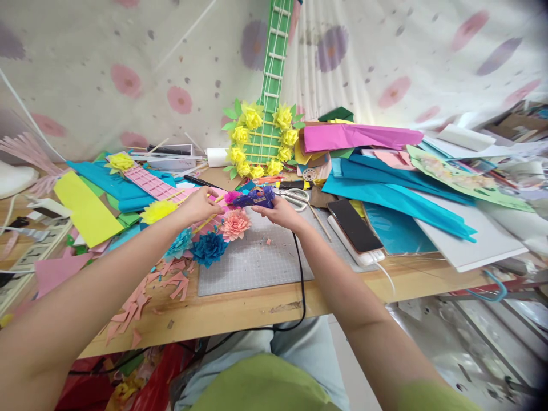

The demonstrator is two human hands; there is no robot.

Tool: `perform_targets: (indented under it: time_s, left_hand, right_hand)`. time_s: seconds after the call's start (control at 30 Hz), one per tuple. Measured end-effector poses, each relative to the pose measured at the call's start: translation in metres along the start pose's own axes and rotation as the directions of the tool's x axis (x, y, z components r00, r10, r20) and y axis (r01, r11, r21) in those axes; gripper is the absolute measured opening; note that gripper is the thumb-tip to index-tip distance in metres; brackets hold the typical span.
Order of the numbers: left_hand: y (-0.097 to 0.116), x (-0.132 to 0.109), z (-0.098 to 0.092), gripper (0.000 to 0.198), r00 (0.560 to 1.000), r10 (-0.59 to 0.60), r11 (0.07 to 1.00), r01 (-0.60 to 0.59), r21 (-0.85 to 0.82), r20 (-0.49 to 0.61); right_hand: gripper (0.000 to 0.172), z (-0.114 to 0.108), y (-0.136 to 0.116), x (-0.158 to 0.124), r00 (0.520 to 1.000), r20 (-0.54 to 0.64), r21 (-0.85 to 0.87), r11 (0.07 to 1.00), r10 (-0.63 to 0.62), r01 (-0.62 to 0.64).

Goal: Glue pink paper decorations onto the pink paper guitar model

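Note:
A blue glue gun [257,197] is in my right hand [280,212], its nozzle pointing left at a small magenta paper flower [232,197]. My left hand [200,205] is over the pink paper guitar [148,181], fingers bent near its yellow strips; whether they grip anything is too small to tell. Around the guitar's body sit a coral flower [235,224], a dark blue flower [209,249], a light blue flower [178,244] and a yellow flower [158,212]. The gun's black cord hangs over the table's front edge.
A green paper guitar [265,137] with yellow flowers stands at the back. Scissors [296,197] lie beside the glue gun, on the grey cutting mat [257,268]. A phone [355,225] and blue paper [398,188] are at the right. Pink scraps [132,299] and a power strip [38,257] are left.

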State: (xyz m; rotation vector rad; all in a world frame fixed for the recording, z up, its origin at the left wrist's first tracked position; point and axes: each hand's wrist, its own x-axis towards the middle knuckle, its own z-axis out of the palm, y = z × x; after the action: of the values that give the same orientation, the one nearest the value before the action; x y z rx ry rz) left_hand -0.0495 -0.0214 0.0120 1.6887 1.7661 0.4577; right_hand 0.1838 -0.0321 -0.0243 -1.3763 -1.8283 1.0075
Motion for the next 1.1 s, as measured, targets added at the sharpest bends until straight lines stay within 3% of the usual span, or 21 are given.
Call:
perform_targets:
  time_s: [0.13,0.23,0.4,0.57,0.67,0.83,1.1]
  left_hand:
    - [0.005,-0.003,-0.004,0.046,0.998,-0.038,0.998,0.035,-0.058,-0.046]
    - [0.004,-0.004,-0.007,0.041,0.997,-0.069,0.970,0.061,-0.234,-0.027]
    - [0.000,-0.003,-0.014,0.031,0.990,-0.143,0.919,0.130,-0.371,-0.007]
    - [-0.004,0.002,-0.019,0.034,0.976,-0.205,0.887,0.216,-0.409,0.072]
    - [-0.009,0.011,-0.020,0.030,0.976,-0.207,0.918,0.218,-0.332,0.070]
    - [-0.014,0.029,-0.019,0.019,0.983,-0.170,0.969,0.180,-0.172,0.074]
    - [0.003,0.047,-0.014,0.026,0.992,-0.098,0.989,0.088,0.119,0.083]
  right_hand:
    - [0.045,-0.006,0.003,-0.003,0.999,0.034,0.110,0.994,0.011,-0.015]
    - [0.046,-0.013,0.013,-0.005,1.000,0.023,0.226,0.974,-0.007,0.002]
    - [0.050,-0.021,0.039,-0.004,0.985,-0.168,0.416,0.909,0.038,0.036]
    - [0.052,-0.019,0.061,-0.003,0.925,-0.354,0.485,0.873,0.139,0.054]
    - [0.051,-0.016,0.069,-0.004,0.901,-0.395,0.497,0.867,0.181,0.044]
    - [0.048,-0.016,0.075,-0.008,0.911,-0.377,0.501,0.864,0.170,0.046]
    - [0.044,-0.014,0.084,-0.006,0.923,-0.355,0.499,0.865,0.150,0.051]
